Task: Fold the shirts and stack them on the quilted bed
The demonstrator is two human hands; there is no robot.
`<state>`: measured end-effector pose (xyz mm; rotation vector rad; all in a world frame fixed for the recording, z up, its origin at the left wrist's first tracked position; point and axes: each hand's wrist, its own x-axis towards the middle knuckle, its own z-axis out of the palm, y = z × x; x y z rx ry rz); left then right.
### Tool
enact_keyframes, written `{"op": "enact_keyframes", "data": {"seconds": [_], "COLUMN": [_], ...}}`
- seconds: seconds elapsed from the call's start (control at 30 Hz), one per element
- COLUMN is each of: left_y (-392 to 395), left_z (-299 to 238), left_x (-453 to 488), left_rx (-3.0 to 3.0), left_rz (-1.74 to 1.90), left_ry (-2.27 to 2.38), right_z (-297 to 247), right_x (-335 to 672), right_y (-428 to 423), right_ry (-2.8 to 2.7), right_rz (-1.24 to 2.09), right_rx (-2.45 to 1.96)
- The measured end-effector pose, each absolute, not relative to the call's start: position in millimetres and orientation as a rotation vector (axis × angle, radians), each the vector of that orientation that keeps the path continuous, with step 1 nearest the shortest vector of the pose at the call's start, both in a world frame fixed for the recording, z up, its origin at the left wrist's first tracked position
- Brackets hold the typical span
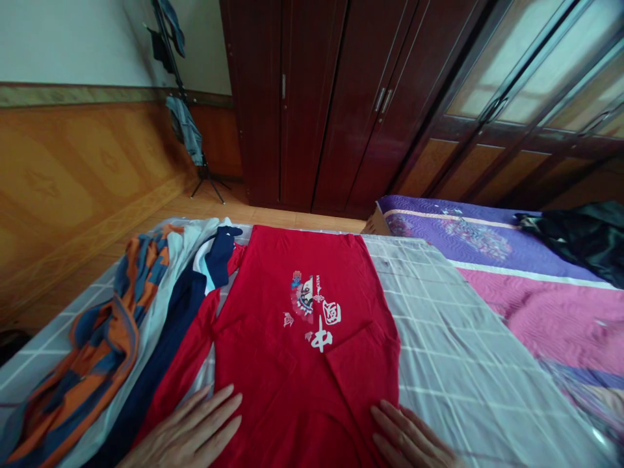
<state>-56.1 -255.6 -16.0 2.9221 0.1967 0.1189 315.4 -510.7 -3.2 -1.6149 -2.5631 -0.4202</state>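
Note:
A red T-shirt (283, 364) with a white and coloured print lies spread out on the grey checked bedsheet (429, 351). At its lower left edge my left hand (195, 429) rests with fingers stretched out, partly over the cloth. My right hand (414, 435) lies flat at the shirt's lower right edge, fingertips on the red fabric. Neither hand grips anything. The near end of the shirt runs out of the bottom of the picture.
Left of the shirt lie more clothes: a red garment (188, 357), a navy one (160, 377), a pale one and an orange-blue one (124, 338). A second bed with a purple and pink cover (526, 299) stands right, holding a black garment (585, 237). Behind are a dark wardrobe (312, 110) and a coat stand (178, 71).

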Motion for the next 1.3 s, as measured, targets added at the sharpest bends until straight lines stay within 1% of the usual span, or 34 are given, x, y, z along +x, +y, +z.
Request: {"op": "enact_keyframes", "data": {"seconds": [0.17,0.3,0.43,0.53,0.63,0.77,0.9,0.97,1.1,1.3], "left_y": [-251.4,-250.3,-251.3,-252.8,-256.1,-261.3,-262.6,-261.9,-259.9,-252.9], "left_z": [-4.8,2.1,7.9,13.6,15.6,5.1,-7.9,-10.2,-15.2,-32.9], "left_x": [-36.3,-35.8,-42.4,-45.2,-43.4,-35.9,-29.6,-27.8,-25.8,-20.7], "left_rx": [3.111,3.146,3.079,3.012,2.976,3.041,3.181,3.232,3.272,3.264], "left_rz": [0.190,0.073,-0.021,-0.071,-0.109,0.040,0.203,0.197,0.161,0.367], "left_ry": [0.047,0.098,0.106,0.136,0.187,0.222,0.225,0.214,0.236,0.251], "right_z": [6.0,21.9,23.1,22.3,26.3,34.5,36.2,34.0,32.6,44.5], "right_x": [316.9,308.3,303.0,305.0,311.1,318.7,322.3,324.5,329.6,325.5], "right_y": [-494.2,-483.6,-482.4,-482.1,-475.9,-460.0,-448.1,-444.9,-439.3,-430.1], "right_ry": [-2.531,-2.377,-2.263,-2.118,-1.771,-1.374,-1.220,-1.181,-1.073,-1.012], "right_rz": [-0.305,-0.236,-0.223,-0.049,0.207,0.469,0.675,0.749,0.809,0.807], "right_rx": [-1.590,-1.662,-1.658,-1.677,-1.784,-1.843,-1.758,-1.728,-1.700,-1.624]}}
